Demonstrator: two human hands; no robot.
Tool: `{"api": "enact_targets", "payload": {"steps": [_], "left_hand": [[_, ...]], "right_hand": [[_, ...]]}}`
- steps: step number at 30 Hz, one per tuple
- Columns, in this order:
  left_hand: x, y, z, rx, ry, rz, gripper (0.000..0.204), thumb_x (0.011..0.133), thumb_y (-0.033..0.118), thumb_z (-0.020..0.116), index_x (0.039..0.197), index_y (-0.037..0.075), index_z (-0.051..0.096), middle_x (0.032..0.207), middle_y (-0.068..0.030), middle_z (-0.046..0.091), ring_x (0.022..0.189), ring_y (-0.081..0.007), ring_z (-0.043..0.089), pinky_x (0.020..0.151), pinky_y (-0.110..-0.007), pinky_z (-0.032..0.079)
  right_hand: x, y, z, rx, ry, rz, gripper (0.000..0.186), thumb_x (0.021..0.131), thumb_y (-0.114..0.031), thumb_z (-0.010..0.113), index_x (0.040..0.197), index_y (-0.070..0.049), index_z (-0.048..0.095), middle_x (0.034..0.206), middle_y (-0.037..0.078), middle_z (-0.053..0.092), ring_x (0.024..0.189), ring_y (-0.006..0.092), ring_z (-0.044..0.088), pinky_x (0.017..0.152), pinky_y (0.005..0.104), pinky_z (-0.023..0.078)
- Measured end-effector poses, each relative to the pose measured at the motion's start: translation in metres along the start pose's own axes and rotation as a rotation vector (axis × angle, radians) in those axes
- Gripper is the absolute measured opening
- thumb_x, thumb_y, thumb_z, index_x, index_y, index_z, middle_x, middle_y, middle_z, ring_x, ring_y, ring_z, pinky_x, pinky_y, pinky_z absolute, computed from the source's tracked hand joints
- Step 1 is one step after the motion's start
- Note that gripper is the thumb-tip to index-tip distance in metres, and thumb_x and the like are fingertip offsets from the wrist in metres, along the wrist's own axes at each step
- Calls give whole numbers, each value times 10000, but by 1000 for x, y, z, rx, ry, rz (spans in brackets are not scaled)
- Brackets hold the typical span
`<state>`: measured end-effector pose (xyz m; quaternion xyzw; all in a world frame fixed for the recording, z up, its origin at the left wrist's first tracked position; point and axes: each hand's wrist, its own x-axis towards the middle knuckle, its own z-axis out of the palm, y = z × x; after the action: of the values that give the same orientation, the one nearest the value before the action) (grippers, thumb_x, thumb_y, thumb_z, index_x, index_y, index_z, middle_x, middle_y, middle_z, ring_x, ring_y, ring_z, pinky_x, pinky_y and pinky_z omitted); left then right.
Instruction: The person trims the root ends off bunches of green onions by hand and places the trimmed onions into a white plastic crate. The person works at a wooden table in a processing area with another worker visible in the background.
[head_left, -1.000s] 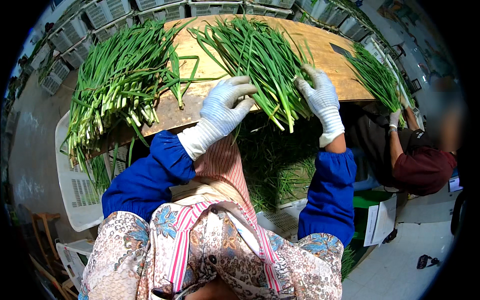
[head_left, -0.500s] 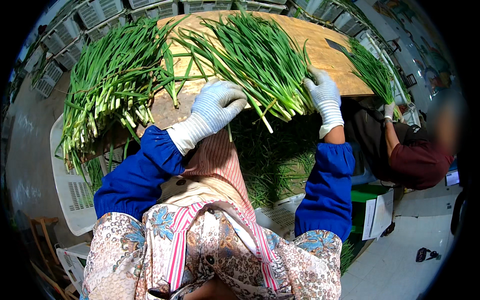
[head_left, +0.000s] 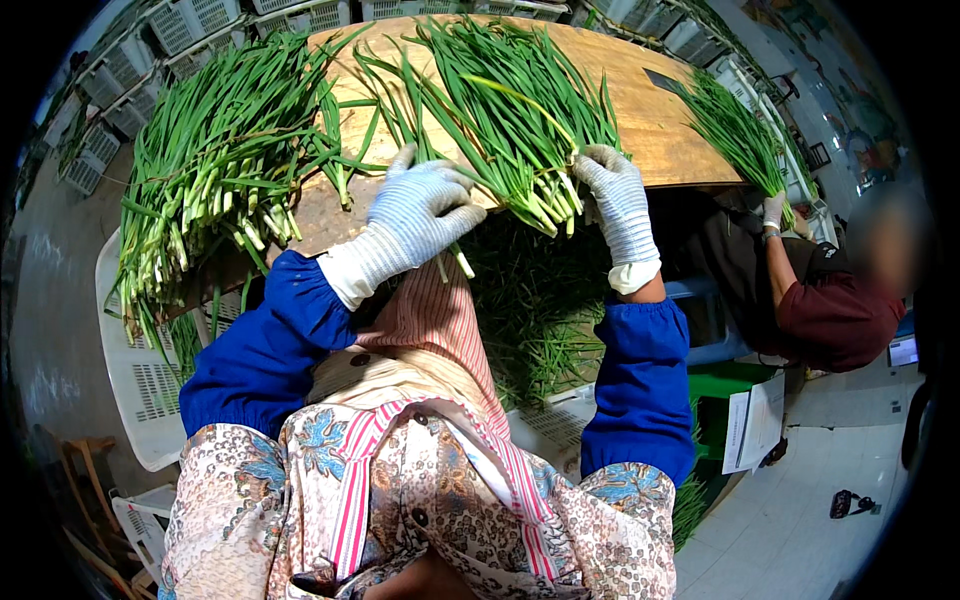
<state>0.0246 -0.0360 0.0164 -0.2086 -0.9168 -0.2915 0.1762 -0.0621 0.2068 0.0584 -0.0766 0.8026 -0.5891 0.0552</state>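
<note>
My left hand (head_left: 415,212), in a striped whitish glove, is closed around a few garlic chives (head_left: 412,108); their pale stem ends poke out below it. Just right of it, a loose bunch of garlic chives (head_left: 525,110) lies on the wooden table (head_left: 655,140), white stems toward me. My right hand (head_left: 614,195), gloved the same way, is at that bunch's right side. Its thumb and fingers pinch a yellowed chive leaf (head_left: 535,103) that arches back over the green ones. A large heap of garlic chives (head_left: 225,150) covers the table's left end, stems overhanging the near edge.
Below the table edge, more greens (head_left: 540,330) lie in shadow. White plastic crates (head_left: 195,22) line the far side. At right, a co-worker's gloved hand (head_left: 774,208) holds another bunch (head_left: 738,130). A green bin (head_left: 722,385) and a white basket (head_left: 140,370) stand nearby.
My left hand has drawn slightly left with a few stalks, apart from the main bunch. My right hand has shifted left onto the stems and now pinches a yellowed leaf.
</note>
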Motion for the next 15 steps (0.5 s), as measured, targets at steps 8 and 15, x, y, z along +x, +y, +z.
{"api": "enact_targets", "payload": {"steps": [8,15], "left_hand": [[69,1,34,-74,231,230,273,844,186,575,1090,72,613,1168,-110,585,1123,-315,512,963,-382,394],[82,-15,51,-5,-25,190,303,878,299,541,1077,95,643,1177,-110,587,1135,-316,502,972,-402,390]], "right_hand": [[-3,29,25,215,14,-152,225,837,-177,652,972,-3,605,778,11,602,623,72,507,549,207,409],[-39,28,13,545,154,-262,249,902,-192,594,1058,0,561,861,56,628,766,126,588,661,251,486]]}}
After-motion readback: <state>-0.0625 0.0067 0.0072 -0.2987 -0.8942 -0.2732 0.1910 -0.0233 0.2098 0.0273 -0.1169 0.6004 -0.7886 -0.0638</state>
